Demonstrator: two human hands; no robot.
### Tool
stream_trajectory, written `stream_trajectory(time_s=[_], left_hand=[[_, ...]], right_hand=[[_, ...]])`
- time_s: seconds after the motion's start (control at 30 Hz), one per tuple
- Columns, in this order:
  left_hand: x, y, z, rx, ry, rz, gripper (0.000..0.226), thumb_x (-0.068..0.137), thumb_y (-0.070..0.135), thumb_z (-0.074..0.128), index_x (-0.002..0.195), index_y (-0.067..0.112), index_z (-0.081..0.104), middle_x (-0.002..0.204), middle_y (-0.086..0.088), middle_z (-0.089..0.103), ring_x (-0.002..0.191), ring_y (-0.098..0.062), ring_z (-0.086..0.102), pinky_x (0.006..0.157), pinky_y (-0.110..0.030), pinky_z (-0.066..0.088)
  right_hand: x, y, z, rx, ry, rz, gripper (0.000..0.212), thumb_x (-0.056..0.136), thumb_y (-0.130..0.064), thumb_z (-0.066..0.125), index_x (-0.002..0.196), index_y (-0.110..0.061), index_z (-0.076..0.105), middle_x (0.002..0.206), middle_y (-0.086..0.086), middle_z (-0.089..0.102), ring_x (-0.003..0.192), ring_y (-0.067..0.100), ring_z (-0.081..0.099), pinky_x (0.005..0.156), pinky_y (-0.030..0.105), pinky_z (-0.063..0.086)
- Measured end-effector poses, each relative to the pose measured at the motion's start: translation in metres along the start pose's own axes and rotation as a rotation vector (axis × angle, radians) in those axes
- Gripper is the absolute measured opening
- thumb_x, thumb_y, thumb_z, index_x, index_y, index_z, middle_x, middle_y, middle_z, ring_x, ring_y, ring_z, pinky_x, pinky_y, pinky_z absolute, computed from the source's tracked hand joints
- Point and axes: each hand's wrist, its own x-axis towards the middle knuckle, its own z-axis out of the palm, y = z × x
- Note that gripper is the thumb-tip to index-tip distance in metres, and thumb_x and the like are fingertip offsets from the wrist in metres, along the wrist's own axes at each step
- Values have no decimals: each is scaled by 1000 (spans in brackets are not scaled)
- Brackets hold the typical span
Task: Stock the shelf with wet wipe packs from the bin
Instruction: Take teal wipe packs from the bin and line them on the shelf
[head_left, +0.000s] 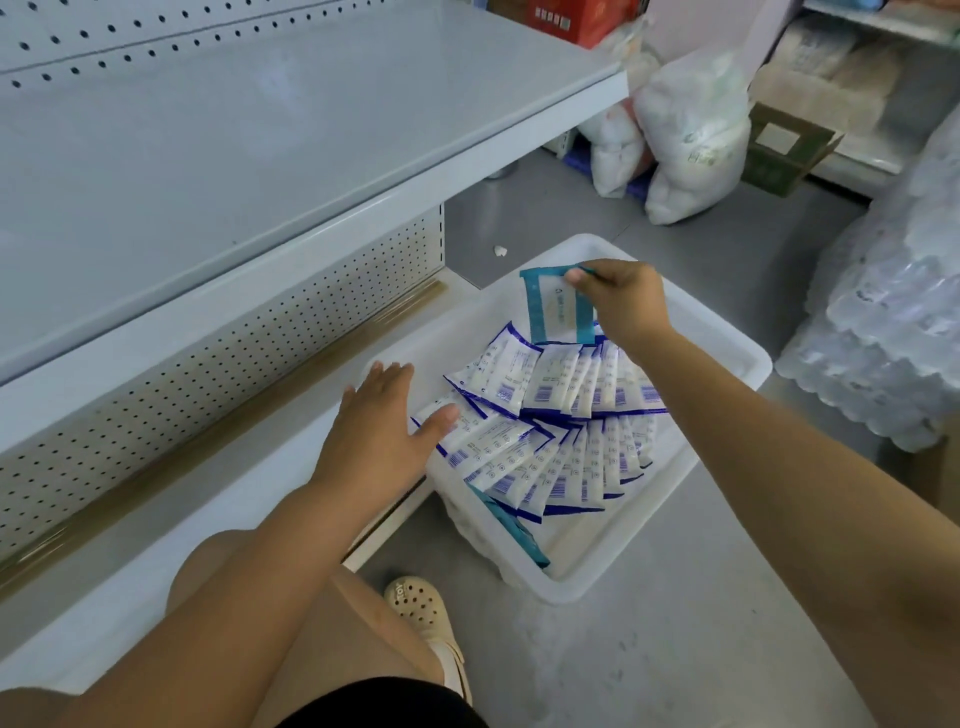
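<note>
A white plastic bin sits on the floor beside the shelving. Inside it lie two fanned rows of white wet wipe packs with blue edges and barcodes. My right hand pinches the top edge of a teal-bordered wet wipe pack and holds it upright above the far row. My left hand hovers flat with fingers spread over the bin's left edge, its thumb touching the nearest packs. The grey metal shelf at upper left carries nothing.
A lower white shelf base with a perforated back panel runs along the left. White filled bags and a cardboard box stand beyond the bin. Wrapped bottle packs are stacked at the right. My foot in a cream clog rests near the bin.
</note>
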Motion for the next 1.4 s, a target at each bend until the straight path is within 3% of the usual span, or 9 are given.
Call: stream_trajectory(time_s=[0.17,0.3,0.43,0.57,0.77,0.9,1.0,1.23,1.4], left_hand=[[-8,21,-25,-355,148,30,74,90,60,57,151,24,39,155,3,42,143,-15,37,112,-33,31],[-13,27,-49,-630,177,38,69,85,58,67,144,27,48,144,10,53,131,-4,49,113,-37,38],[-29,22,-77,-748,180,-23,81,72,65,75,140,28,52,136,12,60,122,-5,58,105,-41,48],[-57,6,-108,-842,119,14,36,90,30,73,123,22,66,111,7,75,100,-9,72,93,-37,57],[-93,-35,-155,-908,285,-4,23,90,23,73,113,21,70,101,6,78,94,-13,74,87,-38,60],[-112,-58,-185,-1028,497,-23,21,90,25,73,109,17,70,98,3,78,91,-13,75,78,-30,61],[-126,-81,-210,-1156,613,-25,29,87,28,74,110,12,69,100,-1,78,94,-17,75,81,-36,60],[-157,-130,-247,-1250,807,-36,53,72,35,80,120,17,66,111,3,76,101,-17,73,84,-39,59],[-172,-164,-263,-1238,1025,-63,39,72,30,79,109,19,71,103,7,77,97,-11,73,80,-26,59]], right_hand=[[-32,-40,-7,141,-48,-128,10,94,-28,70,99,-23,78,102,13,75,91,28,70,81,41,60],[-63,-78,1,298,-189,-177,15,97,-18,67,108,-15,76,89,-2,78,80,8,72,73,24,58],[-96,-119,21,448,-332,-170,22,99,-16,62,112,-3,74,94,5,78,84,15,74,73,27,60],[-123,-158,47,572,-407,-144,22,99,-18,62,107,-1,74,88,8,77,77,18,73,70,29,61],[-150,-208,91,607,-500,-152,37,99,-29,62,110,6,67,90,7,73,81,18,71,76,35,62],[-166,-236,121,549,-637,-165,36,94,-32,66,119,-6,65,107,9,75,95,15,73,75,29,59],[-179,-257,150,512,-729,-222,37,88,-27,73,118,-6,64,116,16,71,100,23,73,83,34,61],[-205,-302,212,595,-765,-316,14,91,-15,73,100,-6,71,95,10,75,85,15,72,81,30,61],[-208,-328,251,704,-808,-303,9,95,-12,67,99,-5,68,100,11,77,97,21,73,89,38,60]])
